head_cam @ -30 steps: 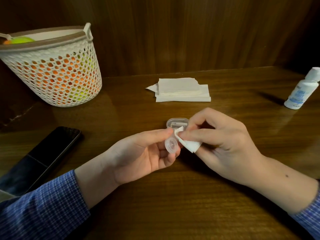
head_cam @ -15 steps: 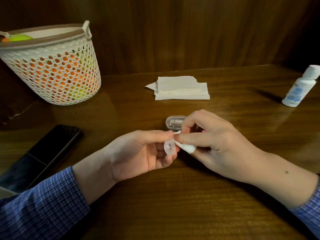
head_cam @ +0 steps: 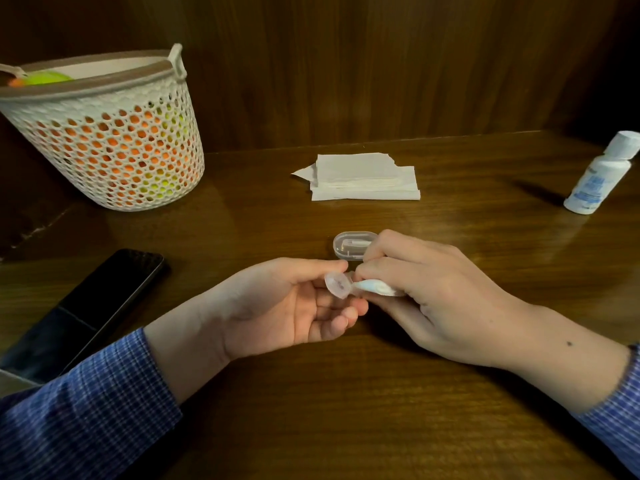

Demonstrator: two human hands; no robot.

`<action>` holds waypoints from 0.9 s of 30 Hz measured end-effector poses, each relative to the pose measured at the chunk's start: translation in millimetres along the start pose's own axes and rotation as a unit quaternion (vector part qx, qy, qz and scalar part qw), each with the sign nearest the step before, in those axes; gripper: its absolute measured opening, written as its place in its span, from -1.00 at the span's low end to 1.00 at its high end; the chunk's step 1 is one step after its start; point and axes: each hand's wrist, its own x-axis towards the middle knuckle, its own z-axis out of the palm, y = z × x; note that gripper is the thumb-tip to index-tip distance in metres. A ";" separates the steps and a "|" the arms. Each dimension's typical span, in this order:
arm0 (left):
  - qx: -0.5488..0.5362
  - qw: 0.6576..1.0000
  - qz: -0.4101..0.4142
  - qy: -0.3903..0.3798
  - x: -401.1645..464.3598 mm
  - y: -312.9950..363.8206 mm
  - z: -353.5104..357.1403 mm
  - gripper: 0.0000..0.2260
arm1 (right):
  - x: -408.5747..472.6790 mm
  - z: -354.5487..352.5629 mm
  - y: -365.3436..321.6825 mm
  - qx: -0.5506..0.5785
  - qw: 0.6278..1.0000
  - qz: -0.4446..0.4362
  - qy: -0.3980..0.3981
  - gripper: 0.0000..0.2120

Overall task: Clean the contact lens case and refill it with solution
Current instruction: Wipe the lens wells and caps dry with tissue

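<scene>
Pinching the lens cup [head_cam: 336, 286], left hand [head_cam: 294, 306] meets right hand [head_cam: 440, 292] gripping tissue [head_cam: 375, 287] mid-table.

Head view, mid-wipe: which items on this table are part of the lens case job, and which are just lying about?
In the job:
small clear plastic lens case piece, in the left hand
twisted white tissue, in the right hand
clear oval plastic box
white solution bottle with blue label
stack of white paper tissues

Lying about:
black smartphone
white perforated plastic basket
</scene>
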 end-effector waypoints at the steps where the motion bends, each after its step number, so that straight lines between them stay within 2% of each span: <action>1: 0.016 1.000 0.007 0.017 -0.1 0.6 2.0 -0.67 | -0.1 0.0 -0.7 0.004 1.000 0.004 0.003 -0.85; 4: 0.053 0.994 0.059 0.072 0.4 3.9 9.3 -0.58 | -0.9 0.9 0.3 0.026 0.999 0.021 0.018 -0.80; 6: 0.117 0.980 0.117 0.107 -1.1 2.8 10.4 -0.57 | -1.1 2.4 2.9 0.045 0.998 0.042 0.027 -0.77; 10: 0.336 0.898 0.255 0.129 -3.0 -11.3 8.5 -0.70 | -1.1 7.2 3.1 0.072 0.995 0.067 0.032 -0.81; 12: 0.379 0.862 0.297 0.159 -0.9 -15.0 6.4 -0.75 | -1.0 9.6 2.1 0.101 0.992 0.066 0.028 -0.85; 14: 0.393 0.848 0.316 0.161 0.0 -14.1 5.5 -0.74 | -0.3 10.0 2.3 0.141 0.987 0.072 0.039 -0.87; 18: 0.359 0.868 0.315 0.136 -0.4 -11.3 3.6 -0.74 | 0.2 6.7 3.6 0.231 0.961 0.115 0.099 -0.86; 21: 0.314 0.895 0.290 0.129 1.1 -10.8 3.2 -0.74 | 0.4 6.9 2.1 0.199 0.968 0.096 0.117 -0.84; 24: 0.287 0.915 0.259 0.117 2.0 -11.0 0.9 -0.73 | -0.4 8.1 0.3 0.176 0.977 0.068 0.101 -0.82; 27: 0.284 0.916 0.260 0.114 2.2 -12.7 -0.6 -0.72 | -1.8 8.6 -0.4 0.221 0.970 0.086 0.061 -0.83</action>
